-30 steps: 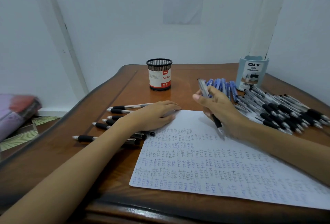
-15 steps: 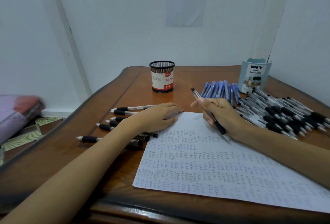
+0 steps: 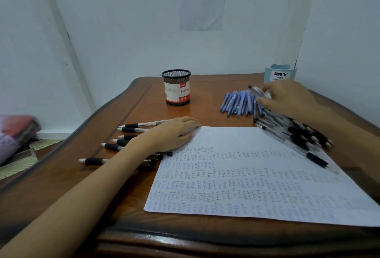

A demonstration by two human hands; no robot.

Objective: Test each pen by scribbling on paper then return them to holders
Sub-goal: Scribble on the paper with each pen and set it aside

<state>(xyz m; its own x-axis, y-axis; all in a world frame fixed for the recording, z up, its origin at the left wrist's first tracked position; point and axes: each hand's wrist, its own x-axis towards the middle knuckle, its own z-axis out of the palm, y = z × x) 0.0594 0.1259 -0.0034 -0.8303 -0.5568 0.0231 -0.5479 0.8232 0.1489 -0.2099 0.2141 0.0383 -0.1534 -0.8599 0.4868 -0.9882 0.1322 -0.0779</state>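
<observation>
Brown polished wood is seen across the table [image 3: 127, 101], on which a large sheet of paper [image 3: 246, 185] is laid, nearly filled with rows of small blue scribbles. Directly under the right hand [image 3: 287, 99] a heap of clear black-grip pens [image 3: 298, 134] is spread, and a fan of blue pens [image 3: 236, 101] is laid just to that hand's left, apparently sorted by kind. Under the left forearm a separate row of pens [image 3: 111, 146] is lined up, probably set apart on purpose. A black mesh holder [image 3: 177, 87] is stood well beyond the left hand [image 3: 174, 132], and a pale blue organiser [image 3: 280, 74] just behind the right. The left hand is laid flat, fingers relaxed, on the sheet's far left corner, evidently so that the paper is steadied. The right hand is blurred, but its fingers are curled and a clear pen [image 3: 257, 91] appears to be pinched between thumb and fingertips, raised above the heap and off the paper.
</observation>
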